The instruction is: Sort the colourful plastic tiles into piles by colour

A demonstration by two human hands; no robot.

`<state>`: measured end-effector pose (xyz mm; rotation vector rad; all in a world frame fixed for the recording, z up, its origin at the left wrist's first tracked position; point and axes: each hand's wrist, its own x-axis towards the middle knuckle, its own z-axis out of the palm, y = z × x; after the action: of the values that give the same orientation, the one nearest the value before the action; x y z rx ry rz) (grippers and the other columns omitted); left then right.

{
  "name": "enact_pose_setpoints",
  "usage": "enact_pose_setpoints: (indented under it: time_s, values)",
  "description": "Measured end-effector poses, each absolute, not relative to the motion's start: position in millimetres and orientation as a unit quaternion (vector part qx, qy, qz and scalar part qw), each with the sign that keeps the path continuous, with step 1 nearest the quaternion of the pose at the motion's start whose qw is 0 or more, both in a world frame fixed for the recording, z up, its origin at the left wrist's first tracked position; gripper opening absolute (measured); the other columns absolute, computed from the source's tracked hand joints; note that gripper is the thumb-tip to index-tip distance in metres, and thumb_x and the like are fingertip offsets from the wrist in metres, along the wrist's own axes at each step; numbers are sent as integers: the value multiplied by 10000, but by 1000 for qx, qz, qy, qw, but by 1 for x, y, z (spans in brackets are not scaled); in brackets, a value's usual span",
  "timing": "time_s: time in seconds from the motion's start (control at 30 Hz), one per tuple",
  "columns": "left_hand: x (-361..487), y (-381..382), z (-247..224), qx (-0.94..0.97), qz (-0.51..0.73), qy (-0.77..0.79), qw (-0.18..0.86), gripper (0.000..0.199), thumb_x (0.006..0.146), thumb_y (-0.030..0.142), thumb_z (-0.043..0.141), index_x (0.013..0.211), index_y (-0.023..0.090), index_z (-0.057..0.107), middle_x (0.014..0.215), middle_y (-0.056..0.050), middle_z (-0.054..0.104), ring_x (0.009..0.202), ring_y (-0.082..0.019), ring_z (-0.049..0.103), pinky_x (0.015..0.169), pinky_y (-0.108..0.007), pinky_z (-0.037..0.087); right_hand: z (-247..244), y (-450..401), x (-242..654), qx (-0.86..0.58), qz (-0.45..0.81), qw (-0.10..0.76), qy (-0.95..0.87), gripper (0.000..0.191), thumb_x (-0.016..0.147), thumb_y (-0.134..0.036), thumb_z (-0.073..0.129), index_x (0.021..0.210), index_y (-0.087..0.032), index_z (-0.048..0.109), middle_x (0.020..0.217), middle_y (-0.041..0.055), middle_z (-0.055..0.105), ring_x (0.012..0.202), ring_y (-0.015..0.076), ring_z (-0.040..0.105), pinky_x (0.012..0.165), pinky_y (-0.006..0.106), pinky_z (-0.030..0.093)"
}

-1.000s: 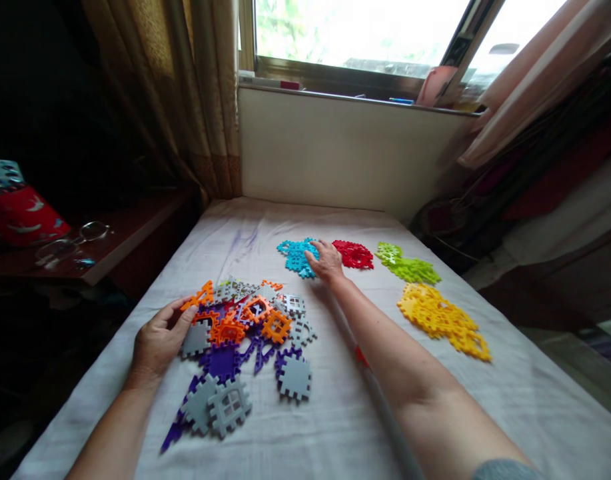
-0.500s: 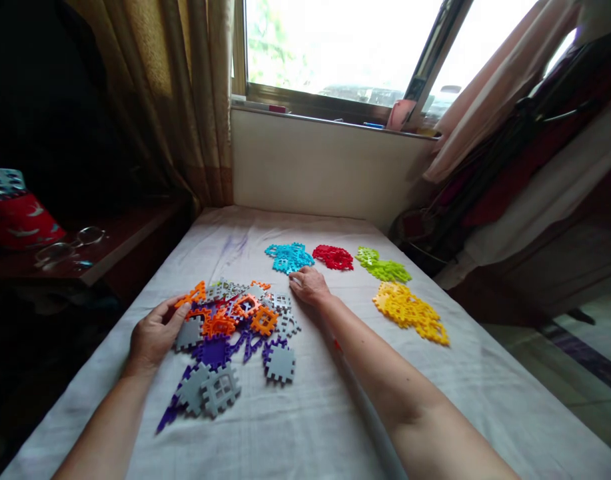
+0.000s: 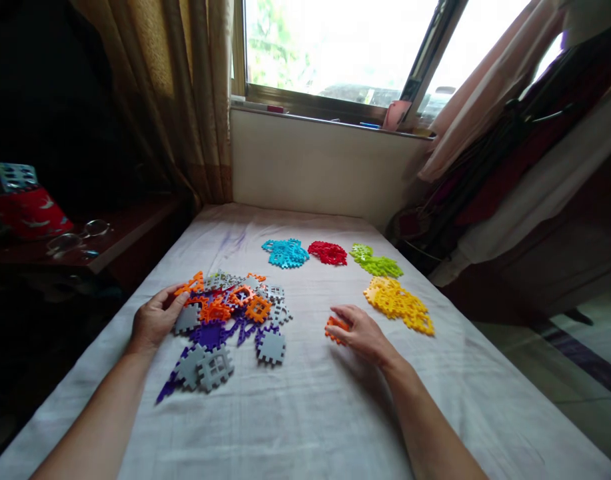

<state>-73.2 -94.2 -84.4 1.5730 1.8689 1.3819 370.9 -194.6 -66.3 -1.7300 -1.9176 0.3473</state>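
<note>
My left hand [image 3: 158,316] is at the left edge of a mixed pile, its fingers closed on an orange triangular piece [image 3: 194,284]. Grey pieces [image 3: 272,347], purple pieces [image 3: 208,333] and other orange pieces [image 3: 258,309] overlap in that pile. Right of it, over the white sheet, my right hand [image 3: 360,331] has its fingers round an orange piece [image 3: 336,329], partly covered by them. Farther back lie separate heaps: blue [image 3: 286,253], red [image 3: 328,253], lime green [image 3: 380,265] and yellow [image 3: 401,307].
The pieces lie on a white sheet [image 3: 305,413]. At the left, a dark side table [image 3: 130,230] bears a red patterned container [image 3: 30,213] and glasses [image 3: 80,237]. A curtain [image 3: 205,100] and window are behind; clothes [image 3: 530,167] hang at the right.
My right hand has moved from beside the blue heap toward me and to the right, and an orange piece now shows at its fingers. My left hand stays at the pile. The view has shifted slightly.
</note>
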Motion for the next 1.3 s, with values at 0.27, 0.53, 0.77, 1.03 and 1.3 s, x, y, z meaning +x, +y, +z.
enact_pose_setpoints:
  time_s: [0.27, 0.53, 0.77, 1.03, 1.3]
  values:
    - [-64, -102, -80, 543, 481, 656, 209, 526, 660, 574, 624, 1007, 193, 729, 1001, -69, 763, 923, -220, 697, 902, -324, 529, -87, -205, 343, -633, -4, 304, -711, 309, 792, -260, 651, 1091, -241, 726, 1124, 90, 697, 1034, 241, 636, 949, 389, 501]
    - [-34, -124, -81, 561, 474, 641, 221, 574, 696, 593, 598, 1057, 165, 722, 956, -79, 756, 871, -221, 694, 844, -344, 552, -101, -197, 343, -678, -48, 307, -666, 284, 842, -306, 627, 1103, -253, 723, 1233, 109, 658, 1084, 269, 602, 892, 417, 485]
    - [-12, -141, -78, 601, 480, 608, 197, 432, 750, 531, 586, 1006, 213, 728, 1178, -68, 713, 1162, -234, 626, 1096, -375, 422, -99, -200, 342, -658, -30, 323, -680, 256, 847, -245, 579, 1048, -248, 738, 1188, 96, 683, 1050, 251, 628, 929, 417, 496]
    - [-11, -150, -83, 654, 458, 569, 196, 432, 754, 580, 618, 978, 234, 746, 1302, -69, 651, 1284, -251, 549, 1175, -431, 334, -98, -200, 343, -603, 4, 388, -697, 260, 883, -276, 536, 1029, -229, 745, 1130, 96, 713, 1054, 224, 653, 991, 400, 510]
    - [-16, -151, -81, 691, 406, 555, 225, 485, 753, 640, 633, 1020, 253, 754, 1361, -69, 616, 1374, -265, 452, 1208, -484, 252, -95, -202, 344, -609, 26, 393, -689, 249, 882, -276, 538, 992, -235, 758, 1116, 91, 721, 1037, 222, 663, 971, 396, 525]
